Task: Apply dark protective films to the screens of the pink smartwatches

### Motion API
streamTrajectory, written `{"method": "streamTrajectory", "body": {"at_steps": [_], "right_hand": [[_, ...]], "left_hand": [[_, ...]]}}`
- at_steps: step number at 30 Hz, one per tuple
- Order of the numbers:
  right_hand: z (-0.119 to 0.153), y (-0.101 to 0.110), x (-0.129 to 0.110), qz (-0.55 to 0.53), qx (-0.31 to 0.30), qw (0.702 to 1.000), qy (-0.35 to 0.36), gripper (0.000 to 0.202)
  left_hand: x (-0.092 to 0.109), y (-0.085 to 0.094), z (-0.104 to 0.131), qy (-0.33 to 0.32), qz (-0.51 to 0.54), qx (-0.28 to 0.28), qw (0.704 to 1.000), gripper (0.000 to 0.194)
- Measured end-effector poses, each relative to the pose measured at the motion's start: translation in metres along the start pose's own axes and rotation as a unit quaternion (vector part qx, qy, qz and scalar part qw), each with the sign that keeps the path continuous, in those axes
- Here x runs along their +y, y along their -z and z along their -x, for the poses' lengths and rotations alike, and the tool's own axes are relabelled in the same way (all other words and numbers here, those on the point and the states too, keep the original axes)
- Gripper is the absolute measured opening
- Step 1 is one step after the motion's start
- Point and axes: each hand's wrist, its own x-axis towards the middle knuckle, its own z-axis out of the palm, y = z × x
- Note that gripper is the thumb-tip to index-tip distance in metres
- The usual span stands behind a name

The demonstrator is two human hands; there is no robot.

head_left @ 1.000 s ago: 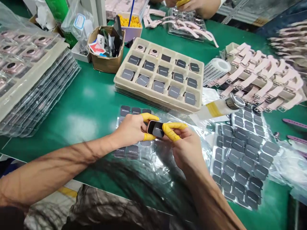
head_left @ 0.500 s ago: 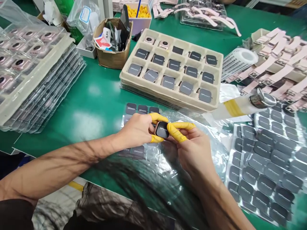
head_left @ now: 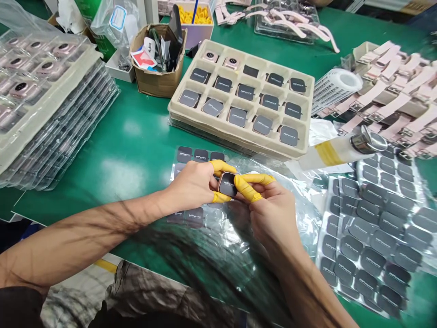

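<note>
A square smartwatch body (head_left: 227, 184) with a rose-gold rim and a black HiFuture face cover is held over the bench, screen side up. My left hand (head_left: 193, 184) grips it from the left, yellow finger cots on the fingertips at its top and bottom edges. At its right edge, the cot-covered thumb and forefinger of my right hand (head_left: 269, 200) pinch the rim. Whether those fingers also hold a film edge is hidden. Below the hands lies a sheet of black HiFuture stickers (head_left: 185, 155), partly covered by the left hand.
Behind stands a beige compartment tray (head_left: 239, 127) holding several watch bodies. Stacked trays (head_left: 78, 114) are at left, near a cardboard box (head_left: 159, 82) of scraps. At right are sticker sheets (head_left: 372, 259), a white cylinder with yellow tape (head_left: 324, 152) and pink watch straps (head_left: 385, 86).
The scene sits slightly further left in the view. Both hands keep hold of the smartwatch body, with hardly any movement between them.
</note>
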Motion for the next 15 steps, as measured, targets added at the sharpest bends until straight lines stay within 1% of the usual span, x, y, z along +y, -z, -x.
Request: {"method": "streamTrajectory", "body": {"at_steps": [3,10,12,14,15], "right_hand": [[-0.0011,-0.0011,0.0012,0.009,0.000,1.000,0.003,0.038],[-0.0004,-0.0024,0.0027,0.023,0.001,1.000,0.009,0.038],[-0.0004,-0.0026,0.0039,0.019,0.008,1.000,0.008,0.043],[-0.0015,-0.0041,0.0054,0.018,0.017,1.000,0.010,0.053],[-0.0024,-0.0056,0.0061,0.017,0.027,0.999,0.015,0.056]], "left_hand": [[-0.0005,0.0001,-0.0005,0.009,0.004,-0.004,1.000,0.059],[0.0022,0.0014,0.0003,0.018,0.009,-0.007,1.000,0.061],[0.0032,0.0025,0.0003,0.021,0.014,-0.012,1.000,0.063],[0.0035,0.0036,-0.0006,0.023,0.024,-0.024,0.999,0.068],[0.0036,0.0040,-0.0011,0.023,0.028,-0.028,0.999,0.068]]}}
